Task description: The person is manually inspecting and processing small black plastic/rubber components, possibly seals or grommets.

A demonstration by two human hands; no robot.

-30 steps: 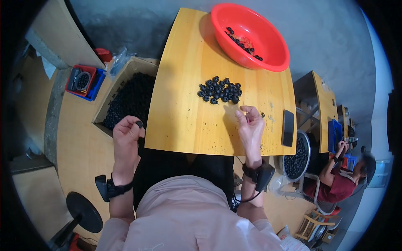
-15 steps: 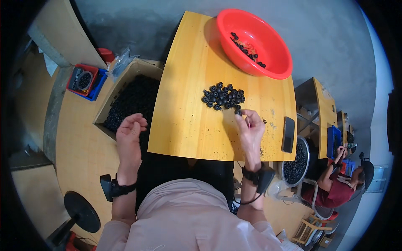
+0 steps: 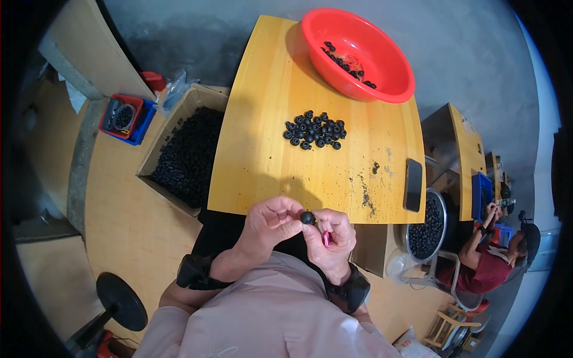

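Close to my body, at the table's near edge, both hands meet around one small round black part point(image 3: 308, 218) that looks like rubber or plastic. My left hand point(image 3: 267, 231) pinches it between thumb and fingertips. On its other side, my right hand point(image 3: 330, 243) has its thumb and fingers against the same part. A small pink tool point(image 3: 326, 238) is tucked in the right hand's curled fingers; its tip is hidden. Beyond the hands, a pile of similar black parts point(image 3: 315, 130) lies on the wooden table point(image 3: 250, 161).
A red basin point(image 3: 382, 62) holding several black parts stands at the far right. A phone point(image 3: 412, 185) lies near the right edge, by dark crumbs point(image 3: 366, 197). Left of the table is a cardboard box point(image 3: 190, 149) full of black parts. A person point(image 3: 477, 262) works at right.
My right hand has drawn back from the pile toward my body with a black part. My left hand has come across from beside the box to meet it.
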